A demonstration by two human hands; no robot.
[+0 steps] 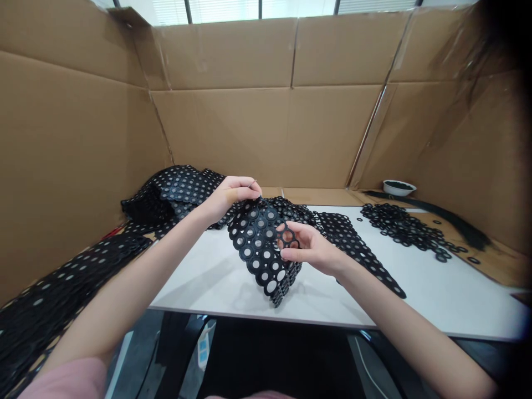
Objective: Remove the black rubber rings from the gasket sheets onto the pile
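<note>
A black mesh of linked rings (260, 238) hangs over the white table in the middle, part of it raised. At its top edge my left hand (236, 194) pinches the mesh between thumb and fingers. My right hand (307, 246) is at the mesh's right side, with thumb and fingers closed on a section of the black rings. More of the ringed mesh stretches behind and to the right of my right hand, flat on the table.
Heaped black mesh (183, 191) lies at the back left, another pile (70, 282) at the near left. Loose black rings (403, 227) and a white bowl (399, 188) are on the right, beside black strands (444, 216). Cardboard walls (233, 133) enclose the table (324, 305).
</note>
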